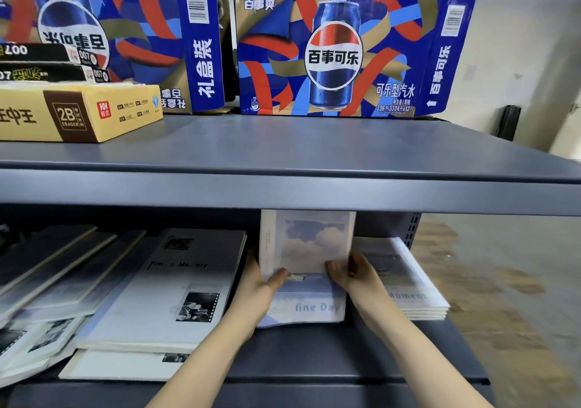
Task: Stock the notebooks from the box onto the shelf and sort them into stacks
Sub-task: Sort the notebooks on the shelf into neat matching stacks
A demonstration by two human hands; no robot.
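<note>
We grip the cloud-cover notebook (306, 250) with left hand (262, 285) and right hand (352, 274), near the lower shelf (314, 354) right edge; its top is hidden by the upper shelf (283, 184), lettering blurred.

Two bare forearms come into the picture from about 6 o'clock, with no sleeve, watch, ring or glove visible on them. The left hand (264, 285) and the right hand (352, 271) have slim fingers with short, plain nails, slightly blurred.
</note>
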